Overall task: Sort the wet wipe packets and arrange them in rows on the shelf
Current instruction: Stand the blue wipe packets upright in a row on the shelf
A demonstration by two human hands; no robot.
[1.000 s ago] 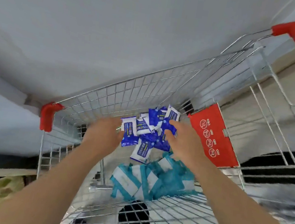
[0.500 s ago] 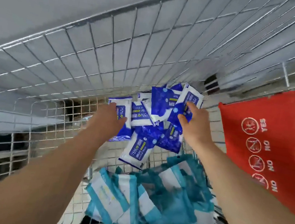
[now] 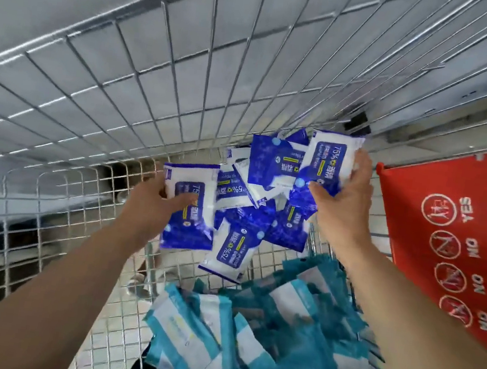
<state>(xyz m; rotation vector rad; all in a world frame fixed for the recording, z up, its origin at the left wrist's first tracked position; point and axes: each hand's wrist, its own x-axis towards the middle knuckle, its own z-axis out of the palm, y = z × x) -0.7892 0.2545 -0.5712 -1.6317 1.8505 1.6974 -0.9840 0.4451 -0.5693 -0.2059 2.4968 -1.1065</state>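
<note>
Both my arms reach down into a wire shopping cart point(image 3: 95, 119). My left hand point(image 3: 152, 202) grips a blue-and-white wet wipe packet point(image 3: 189, 223) by its left edge, thumb on its face. My right hand point(image 3: 342, 204) grips another blue-and-white packet point(image 3: 323, 167), lifted at the far end of the pile. Several more blue packets point(image 3: 237, 239) lie loose between the hands on the cart floor. A heap of teal-and-white packets point(image 3: 261, 337) lies nearer to me. No shelf is in view.
A red plastic child-seat flap point(image 3: 450, 260) with warning symbols stands at the right side of the cart. Wire walls close in the far and left sides. A pale grey surface shows beyond the far wall.
The view has closed in on the cart's inside. Both hands went from reaching at the blue pile to gripping a blue packet each; the right one has lifted its packet.
</note>
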